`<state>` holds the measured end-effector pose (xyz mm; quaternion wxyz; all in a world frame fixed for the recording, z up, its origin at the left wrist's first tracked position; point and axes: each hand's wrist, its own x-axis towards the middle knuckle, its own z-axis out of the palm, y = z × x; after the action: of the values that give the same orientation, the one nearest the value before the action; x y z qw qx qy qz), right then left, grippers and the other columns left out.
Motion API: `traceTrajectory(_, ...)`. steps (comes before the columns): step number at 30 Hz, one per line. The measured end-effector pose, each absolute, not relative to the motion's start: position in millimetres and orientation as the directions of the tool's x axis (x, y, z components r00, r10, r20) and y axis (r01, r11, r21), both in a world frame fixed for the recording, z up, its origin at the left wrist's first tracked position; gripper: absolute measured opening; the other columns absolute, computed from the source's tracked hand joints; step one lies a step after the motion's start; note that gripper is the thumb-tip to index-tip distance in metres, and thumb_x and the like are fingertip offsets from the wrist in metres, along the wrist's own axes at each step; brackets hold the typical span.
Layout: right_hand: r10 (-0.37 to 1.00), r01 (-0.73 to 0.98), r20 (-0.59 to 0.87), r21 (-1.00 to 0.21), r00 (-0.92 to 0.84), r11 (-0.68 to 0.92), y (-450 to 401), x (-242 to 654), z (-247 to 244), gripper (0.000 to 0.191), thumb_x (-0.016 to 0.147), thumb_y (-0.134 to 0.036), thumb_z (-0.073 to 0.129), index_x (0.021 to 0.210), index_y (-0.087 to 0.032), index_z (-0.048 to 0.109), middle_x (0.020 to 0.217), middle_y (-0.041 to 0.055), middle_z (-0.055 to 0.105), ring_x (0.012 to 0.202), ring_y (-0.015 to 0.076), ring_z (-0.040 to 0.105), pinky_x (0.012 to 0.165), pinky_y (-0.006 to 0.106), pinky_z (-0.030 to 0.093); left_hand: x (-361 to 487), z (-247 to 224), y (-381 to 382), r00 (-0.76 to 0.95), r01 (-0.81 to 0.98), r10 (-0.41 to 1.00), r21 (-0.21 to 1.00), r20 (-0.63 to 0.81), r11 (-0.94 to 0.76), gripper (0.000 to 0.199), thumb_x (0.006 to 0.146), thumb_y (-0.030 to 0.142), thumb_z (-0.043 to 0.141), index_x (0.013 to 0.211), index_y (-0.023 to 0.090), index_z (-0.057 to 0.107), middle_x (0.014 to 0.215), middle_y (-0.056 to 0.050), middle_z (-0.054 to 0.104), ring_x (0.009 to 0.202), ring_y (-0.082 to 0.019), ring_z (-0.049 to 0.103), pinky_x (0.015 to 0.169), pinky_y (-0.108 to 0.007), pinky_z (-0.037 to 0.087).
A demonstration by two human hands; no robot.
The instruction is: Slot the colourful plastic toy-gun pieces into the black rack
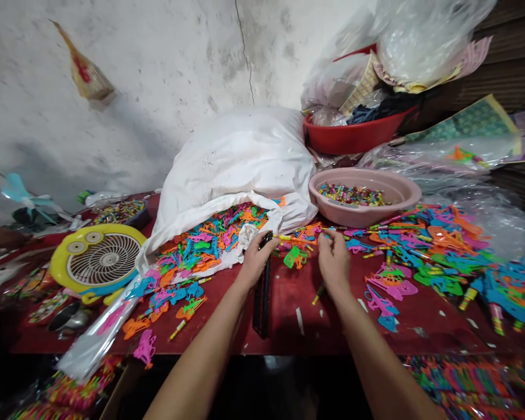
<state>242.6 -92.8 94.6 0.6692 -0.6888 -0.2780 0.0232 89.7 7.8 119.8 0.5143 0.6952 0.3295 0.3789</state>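
The left grip (256,259) is closed around the top end of a black strip (261,303), though the fingers hide how firmly it is held. The strip's long axis runs almost straight from that hand toward the near edge of the red counter (289,321), tilting slightly, with its lower end close to that edge. The right grip (333,259) is just beside it, with its fingers bunched and nearly closed above neon plastic pieces (297,254). Whether they hold anything small, I cannot tell.

Ahead of the left grip, a white sack (236,157) lies on its side, its mouth spilling more pieces onto the counter. Ahead of the right grip, a pink basin (363,195) holds small multicoloured bits, and behind it a red basin (354,137) holds plastic bags and dark cloth. Farther right, pieces lie heaped across the counter. Left of the sack sit a yellow fan (97,259) and a dark bowl (135,216) of small bits. Bare red surface lies between the hands and the near edge, dotted with a few scraps.
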Motion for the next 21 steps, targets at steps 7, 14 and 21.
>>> traceTrajectory(7,0.858,0.789,0.498,-0.574,0.126,0.217,-98,257,116,0.031,0.098,-0.033,0.043,0.112,-0.021,0.068,0.108,0.0089,0.069,0.1,0.021,0.062,0.087,0.034,0.046,89,105,4,0.652,-0.026,0.758,0.999,-0.014,0.041,0.048,0.079,0.05,0.068,0.114,0.017,0.066,0.091,-0.003,0.066,0.067,-0.011,0.055,0.055,-0.019,0.042)
traceTrajectory(14,0.962,0.854,0.223,-0.46,-0.155,0.244,-76,267,113,0.035,0.098,-0.043,0.041,0.088,-0.019,0.064,0.086,0.0061,0.065,0.077,0.0178,0.057,0.068,0.028,0.041,79,94,17,0.71,0.051,0.704,0.998,-0.017,-0.027,0.042,0.079,0.042,0.069,0.115,0.019,0.069,0.11,-0.004,0.068,0.099,-0.019,0.06,0.09,-0.028,0.046)
traceTrajectory(21,0.953,0.858,0.216,-0.425,-0.212,0.288,-72,282,69,0.037,0.091,-0.055,0.039,0.075,-0.029,0.062,0.073,0.0106,0.065,0.065,0.024,0.06,0.061,0.04,0.047,70,88,9,0.69,0.201,0.703,0.979,-0.174,0.044,0.046,0.075,0.048,0.071,0.112,0.021,0.071,0.107,-0.005,0.071,0.102,-0.024,0.063,0.095,-0.036,0.049)
